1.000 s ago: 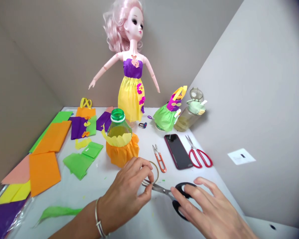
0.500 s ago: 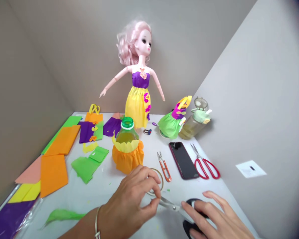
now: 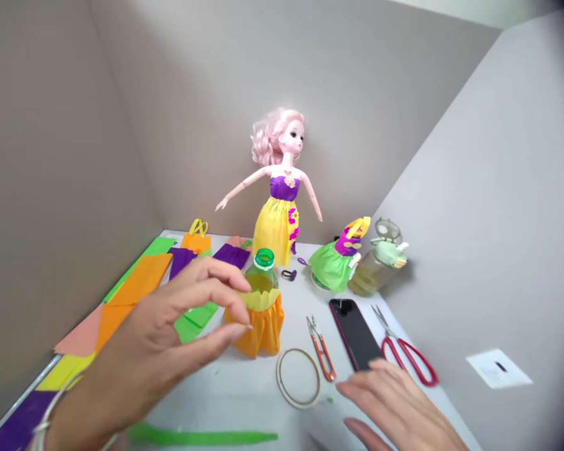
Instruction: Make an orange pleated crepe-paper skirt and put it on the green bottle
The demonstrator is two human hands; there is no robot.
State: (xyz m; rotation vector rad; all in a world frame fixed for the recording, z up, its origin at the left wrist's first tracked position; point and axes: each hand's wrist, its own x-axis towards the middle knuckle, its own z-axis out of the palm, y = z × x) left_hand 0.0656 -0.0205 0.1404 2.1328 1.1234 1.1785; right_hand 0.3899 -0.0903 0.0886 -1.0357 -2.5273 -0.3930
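My left hand (image 3: 169, 326) is raised at the left, thumb and index finger pinched close together. A tiny pale bit shows at the fingertips, too small to name. Behind those fingertips stands a green-necked bottle (image 3: 264, 266) wrapped in gathered orange paper (image 3: 263, 332) with a yellow upper edge. At the lower right, my right hand (image 3: 395, 407) is open, its fingers stretched over the table just below the phone (image 3: 357, 338). A narrow tape roll (image 3: 301, 404) lies flat between the hands. Along the bottom edge runs a green strip (image 3: 216, 436), partly behind my left wrist.
Orange-handled thread snips (image 3: 323, 357) and red-handled scissors (image 3: 407, 351) lie at the right. A doll (image 3: 277, 232) stands at the back, near a small green-skirted dress (image 3: 331, 266) and a tilted jar (image 3: 369, 275). Folded coloured sheets (image 3: 141, 275) line the left side.
My left hand has risen and moved left, away from the tape roll. My right hand has let go of the black-handled scissors. The view has tilted upward.
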